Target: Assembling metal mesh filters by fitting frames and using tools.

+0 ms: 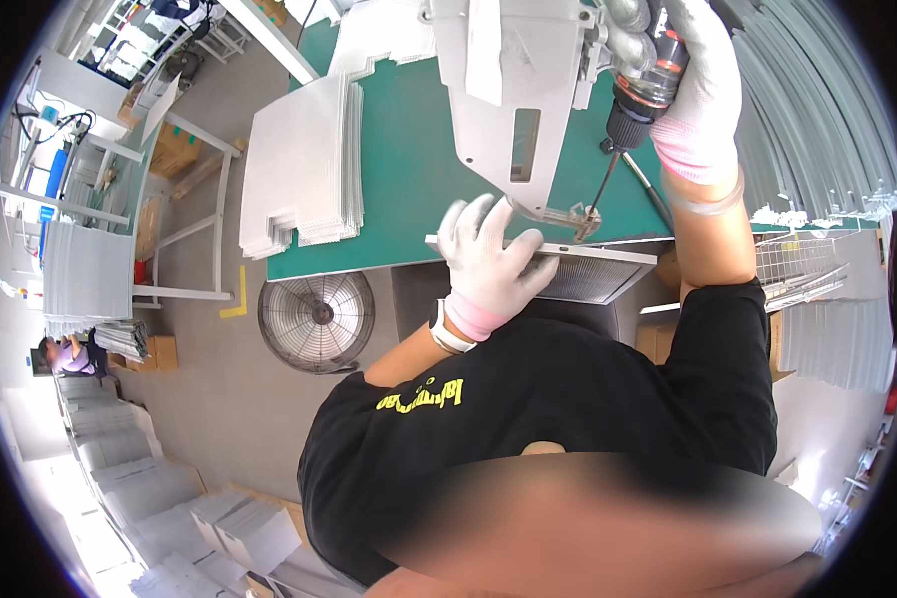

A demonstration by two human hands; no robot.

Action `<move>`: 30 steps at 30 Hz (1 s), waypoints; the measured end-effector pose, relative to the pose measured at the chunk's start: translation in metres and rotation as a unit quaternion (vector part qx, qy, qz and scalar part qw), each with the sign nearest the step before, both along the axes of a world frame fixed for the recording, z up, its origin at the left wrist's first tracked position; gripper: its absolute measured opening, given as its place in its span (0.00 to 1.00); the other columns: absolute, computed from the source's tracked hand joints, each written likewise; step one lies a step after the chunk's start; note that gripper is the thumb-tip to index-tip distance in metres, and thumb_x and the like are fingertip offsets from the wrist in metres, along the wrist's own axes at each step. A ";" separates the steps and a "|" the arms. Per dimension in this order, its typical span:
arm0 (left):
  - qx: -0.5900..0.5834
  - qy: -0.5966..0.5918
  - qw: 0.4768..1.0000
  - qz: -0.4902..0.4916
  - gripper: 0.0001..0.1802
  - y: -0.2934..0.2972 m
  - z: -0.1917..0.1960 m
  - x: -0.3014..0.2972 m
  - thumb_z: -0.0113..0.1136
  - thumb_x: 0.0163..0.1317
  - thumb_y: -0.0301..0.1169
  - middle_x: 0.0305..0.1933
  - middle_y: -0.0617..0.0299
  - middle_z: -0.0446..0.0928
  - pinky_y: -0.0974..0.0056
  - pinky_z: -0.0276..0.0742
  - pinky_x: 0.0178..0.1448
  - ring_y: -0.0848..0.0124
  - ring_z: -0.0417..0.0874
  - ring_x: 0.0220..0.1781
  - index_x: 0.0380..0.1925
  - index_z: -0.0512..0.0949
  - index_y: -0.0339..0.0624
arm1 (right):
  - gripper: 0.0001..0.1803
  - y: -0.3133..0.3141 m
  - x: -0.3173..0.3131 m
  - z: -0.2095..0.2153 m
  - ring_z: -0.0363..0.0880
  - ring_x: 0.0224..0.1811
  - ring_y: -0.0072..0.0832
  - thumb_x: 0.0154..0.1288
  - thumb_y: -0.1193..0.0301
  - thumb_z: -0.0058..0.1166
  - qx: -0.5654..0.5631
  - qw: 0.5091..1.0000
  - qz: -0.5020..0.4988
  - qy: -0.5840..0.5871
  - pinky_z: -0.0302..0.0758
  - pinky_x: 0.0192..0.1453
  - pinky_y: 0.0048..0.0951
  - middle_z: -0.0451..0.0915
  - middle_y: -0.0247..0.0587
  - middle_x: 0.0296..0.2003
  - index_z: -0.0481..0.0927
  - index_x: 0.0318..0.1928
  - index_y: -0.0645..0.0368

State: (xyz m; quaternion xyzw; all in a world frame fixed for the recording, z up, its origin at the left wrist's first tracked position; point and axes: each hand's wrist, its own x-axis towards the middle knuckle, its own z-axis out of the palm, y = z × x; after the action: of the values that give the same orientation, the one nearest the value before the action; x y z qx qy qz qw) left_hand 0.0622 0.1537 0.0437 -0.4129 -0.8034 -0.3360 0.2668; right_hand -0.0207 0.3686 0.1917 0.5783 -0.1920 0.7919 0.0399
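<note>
1. The right hand (705,85) wraps around a black-and-red power driver (630,125), its long bit (604,184) ending at a small bracket (582,222)
2. The left hand (491,264) lies, fingers spread and bent, over a mesh panel (593,275); I cannot tell whether it grips
3. The white housing (523,85) sits on the green table (409,179), left of the driver

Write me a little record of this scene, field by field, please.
Left hand: gloved, fingers spread at the edge of a white-framed panel; gripping or just resting, unclear
Right hand: gloved, holding a black-and-red power screwdriver
Screwdriver bit: points toward a small clear fitting; contact unclear
Table: green top, bearing a pale housing and stacked white sheets
Floor: round caged fan
</note>
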 end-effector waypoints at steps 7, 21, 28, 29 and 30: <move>-0.059 -0.017 0.998 -0.012 0.16 0.006 0.000 0.003 0.70 0.47 0.45 0.33 0.65 0.76 0.49 0.65 0.61 0.61 0.78 0.41 0.34 0.82 0.53 | 0.19 -0.014 0.005 0.001 0.72 0.24 0.20 0.71 0.53 0.55 -0.032 0.996 0.025 -0.085 0.65 0.25 0.18 0.74 0.33 0.28 0.74 0.37 0.58; -0.041 -0.015 0.997 -0.058 0.19 0.018 0.003 -0.003 0.70 0.44 0.38 0.36 0.69 0.79 0.53 0.58 0.43 0.66 0.78 0.36 0.40 0.84 0.54 | 0.26 -0.030 0.048 0.012 0.70 0.19 0.19 0.68 0.48 0.57 -0.135 0.966 0.053 -0.212 0.64 0.21 0.17 0.72 0.34 0.25 0.72 0.33 0.61; -0.103 -0.005 0.992 -0.074 0.18 0.020 0.002 -0.005 0.61 0.43 0.30 0.37 0.65 0.77 0.53 0.65 0.44 0.62 0.78 0.40 0.39 0.82 0.50 | 0.28 -0.004 -0.004 -0.011 0.69 0.18 0.18 0.68 0.46 0.57 -0.049 0.993 0.103 0.021 0.62 0.21 0.16 0.71 0.33 0.22 0.72 0.32 0.61; -0.103 -0.006 0.992 -0.074 0.18 0.020 0.002 -0.005 0.61 0.43 0.30 0.37 0.65 0.77 0.53 0.65 0.44 0.62 0.78 0.40 0.39 0.82 0.50 | 0.28 -0.005 -0.004 -0.011 0.69 0.18 0.18 0.68 0.46 0.57 -0.049 0.993 0.103 0.021 0.62 0.21 0.16 0.71 0.33 0.22 0.72 0.32 0.61; -0.098 -0.003 0.992 -0.074 0.18 0.020 0.002 -0.005 0.61 0.43 0.30 0.37 0.65 0.77 0.52 0.65 0.44 0.63 0.78 0.40 0.39 0.82 0.51 | 0.28 -0.007 -0.003 -0.010 0.69 0.18 0.18 0.68 0.46 0.57 -0.057 0.992 0.114 0.020 0.62 0.21 0.16 0.70 0.33 0.22 0.72 0.32 0.61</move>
State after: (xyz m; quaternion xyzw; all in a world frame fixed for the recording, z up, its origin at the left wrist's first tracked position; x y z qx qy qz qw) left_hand 0.0569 0.1738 0.0462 -0.4946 -0.8005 -0.2751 0.1972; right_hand -0.0233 0.3617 0.1819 0.6088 -0.0782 0.7893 -0.0141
